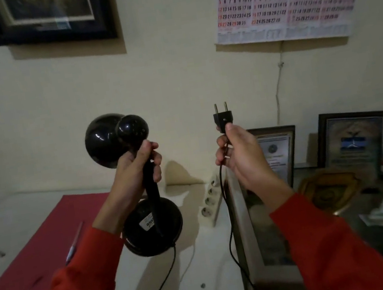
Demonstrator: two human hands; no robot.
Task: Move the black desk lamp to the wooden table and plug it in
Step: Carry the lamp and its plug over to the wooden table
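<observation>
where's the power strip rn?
Head view, centre: the white power strip lies on the pale surface, between the lamp base in the left hand and the cord hanging from the right hand.

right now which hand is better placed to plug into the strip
Right. The right hand already pinches the plug, pins free, above the power strip. The left hand is full, gripping the lamp stem.

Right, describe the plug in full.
The plug is black, plastic-looking, with two bare metal pins pointing up. It is unplugged, held upright in the air before the wall by the right hand, thumb on its lower body. Its thin black cord drops from the hand past the white power strip.
</observation>
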